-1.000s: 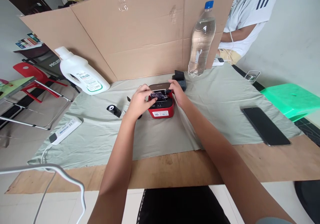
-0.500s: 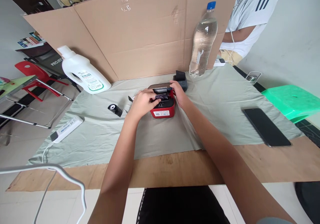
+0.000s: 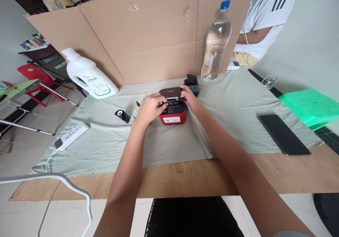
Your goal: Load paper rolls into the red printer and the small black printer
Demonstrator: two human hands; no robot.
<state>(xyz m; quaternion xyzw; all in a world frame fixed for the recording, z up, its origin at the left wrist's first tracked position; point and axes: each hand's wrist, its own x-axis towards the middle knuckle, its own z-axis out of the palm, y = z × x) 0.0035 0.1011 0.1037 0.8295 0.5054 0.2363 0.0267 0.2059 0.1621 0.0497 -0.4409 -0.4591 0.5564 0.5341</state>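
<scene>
A small red and black printer point(image 3: 173, 119) stands on the cloth in front of me, its dark lid point(image 3: 169, 92) lowered nearly flat. Out of the slot at the lid's front edge shows a dark, patterned strip point(image 3: 173, 103). My left hand point(image 3: 150, 108) pinches the strip's left end between thumb and fingers, partly hiding it. At the lid's right side, my right hand point(image 3: 191, 99) has its fingers curled over the corner. A black roll point(image 3: 122, 116) lies to the left of my left hand. Behind my right hand sits a dark grey device point(image 3: 194, 87) with black material rising from it.
A white jug point(image 3: 90, 76) leans at the back left, and a clear water bottle point(image 3: 216, 43) stands back right against the cardboard panel point(image 3: 148, 36). A power strip point(image 3: 71, 136) lies left, a phone point(image 3: 283, 134) right. Another person point(image 3: 262, 29) is behind the panel.
The printer's lid has come down from raised to nearly flat, covering the compartment and the dark roll inside. My left hand keeps its place; my right hand stays at the lid's corner.
</scene>
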